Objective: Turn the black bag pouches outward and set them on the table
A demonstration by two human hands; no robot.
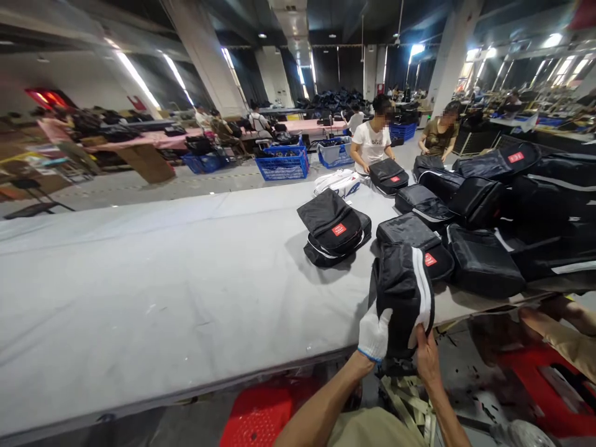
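I hold a black backpack (403,292) with white trim upright over the near edge of the grey table (162,285). My left hand (374,334), in a white glove, grips its lower left side. My right hand (426,357), bare, pinches its lower right edge by the white stripe. Tan straps (412,403) hang below the bag over my lap. Another black backpack (335,231) with a red label lies flat on the table just beyond.
A pile of black backpacks (488,211) covers the table's right side. Two people work across the table at the far side, one handling a bag (388,176). Blue crates (284,164) stand behind them. Red stools (258,416) sit under the table's near edge.
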